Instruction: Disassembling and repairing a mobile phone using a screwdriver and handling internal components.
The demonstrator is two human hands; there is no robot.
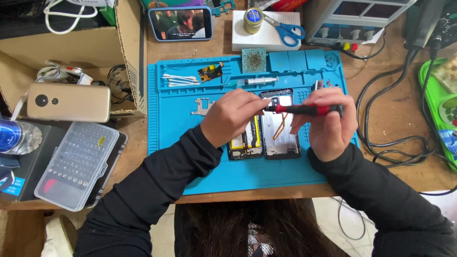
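**Screwdriver held over an opened phone**

The opened phone [264, 138] lies near the middle of the blue work mat [181, 143], its back off, so that the yellow-edged battery side and the grey inner frame show side by side. An orange strip lies across the frame. Above it the person holds a red and black screwdriver [304, 110] level. The right hand [326, 121] is closed around the handle. The left hand [233, 116] is curled at the tip end, its fingers pinched about the shaft or the bit; what exactly they pinch cannot be told.

By the look of it, the step in hand is seating or changing the bit, not driving a screw, as the tool lies sideways above the phone. The next move would call for turning the tip down and setting it squarely in a small screw head with a light, steady hold.

On the mat behind the phone lie cotton swabs [180, 79], a small circuit board [210, 72] and a syringe [257, 81]. A clear bit case [76, 164] sits to the left on the tabletop [395, 114], a gold phone [68, 102] beyond it, and blue scissors [285, 29] at the back.
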